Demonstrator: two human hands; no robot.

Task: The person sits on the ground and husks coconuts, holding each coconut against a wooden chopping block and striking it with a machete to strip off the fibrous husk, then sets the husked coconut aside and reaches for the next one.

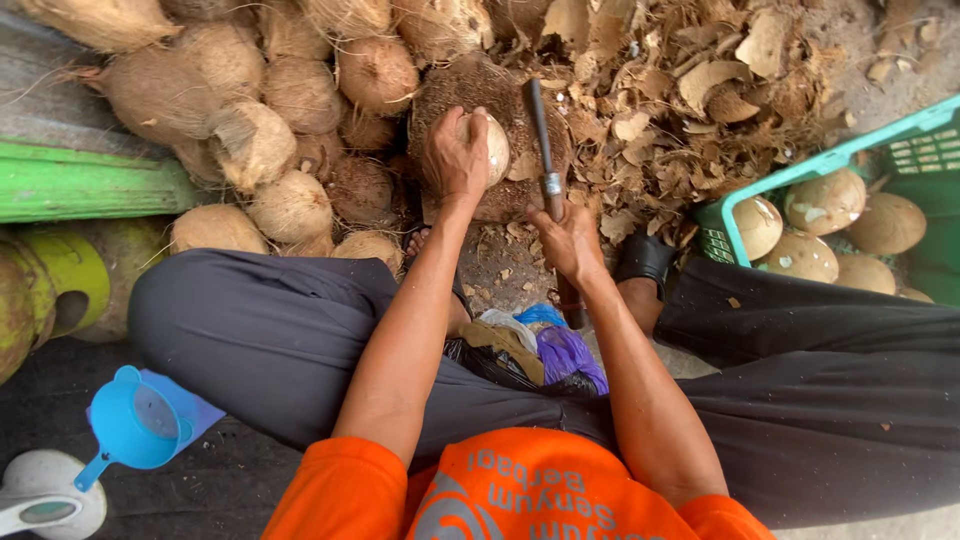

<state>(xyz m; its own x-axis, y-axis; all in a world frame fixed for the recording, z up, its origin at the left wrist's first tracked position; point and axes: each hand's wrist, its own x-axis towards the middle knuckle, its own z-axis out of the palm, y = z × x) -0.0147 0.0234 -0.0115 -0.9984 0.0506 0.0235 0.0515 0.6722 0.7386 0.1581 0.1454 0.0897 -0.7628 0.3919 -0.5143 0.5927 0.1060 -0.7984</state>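
Now we clamp left hand (455,155) on coconut (492,148) at upper centre; right hand (568,240) grips knife (545,150) beside it.

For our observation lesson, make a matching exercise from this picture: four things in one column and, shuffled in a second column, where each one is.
Things:
1. Peeled coconut
2. Long knife
3. Green crate
4. Blue strainer scoop

Places:
A. On the floor beside the person's left knee
B. Gripped in the right hand
C. At the far right, with pale coconuts inside
D. Under the left hand on the chopping block

Pairs: 1-D, 2-B, 3-C, 4-A
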